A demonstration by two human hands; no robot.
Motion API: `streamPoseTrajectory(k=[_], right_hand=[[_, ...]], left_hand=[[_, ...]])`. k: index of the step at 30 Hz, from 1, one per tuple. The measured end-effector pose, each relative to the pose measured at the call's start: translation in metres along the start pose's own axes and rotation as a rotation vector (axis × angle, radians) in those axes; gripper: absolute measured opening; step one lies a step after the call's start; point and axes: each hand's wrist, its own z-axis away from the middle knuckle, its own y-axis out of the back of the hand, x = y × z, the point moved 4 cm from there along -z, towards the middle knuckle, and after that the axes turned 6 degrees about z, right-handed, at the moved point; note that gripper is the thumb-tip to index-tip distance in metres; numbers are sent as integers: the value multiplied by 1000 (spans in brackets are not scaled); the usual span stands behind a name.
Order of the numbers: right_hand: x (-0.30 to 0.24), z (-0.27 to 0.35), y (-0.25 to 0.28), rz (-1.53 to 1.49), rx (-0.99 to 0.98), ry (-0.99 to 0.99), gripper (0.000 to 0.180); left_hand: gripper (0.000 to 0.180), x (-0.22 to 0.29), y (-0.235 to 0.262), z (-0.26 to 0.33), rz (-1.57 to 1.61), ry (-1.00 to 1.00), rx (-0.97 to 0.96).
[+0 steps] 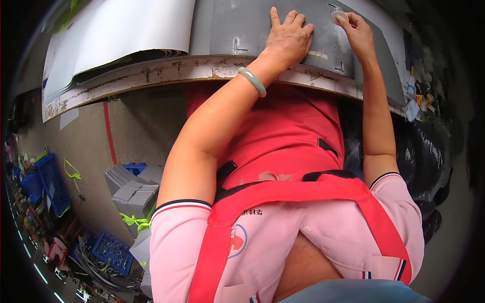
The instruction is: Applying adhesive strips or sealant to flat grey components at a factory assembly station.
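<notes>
My left hand rests on a dark grey board, fingers stretched out and spread, holding nothing. Black L-shaped marks show near the board's corners. At the board's far right, my right hand pinches a small whitish round disc between thumb and fingers. Whether the disc touches the surface I cannot tell. A short pale strip lies on the board between my two hands. A pale green bangle circles my left wrist.
Large white sheets lie stacked left of the board, on a table with a worn white edge. Grey bundles with green ties stand on the floor. Blue crates are at far left, black plastic bags at right.
</notes>
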Motion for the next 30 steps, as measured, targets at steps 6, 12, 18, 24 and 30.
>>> streamPoseTrajectory(k=[6,12,18,24,30], right_hand=[[74,5,4,-322,28,-303,26],[120,-4,7,-839,-50,-401,26],[107,3,2,-379,64,-290,15],[77,16,-2,-779,285,-244,20],[60,20,3,-1046,-84,-284,20]], left_hand=[[29,-13,12,10,-71,19,38],[31,-9,12,6,-26,42,4],[32,1,10,-3,-18,8,-2],[29,-2,16,0,-15,44,-59],[32,-2,17,1,10,17,-61]])
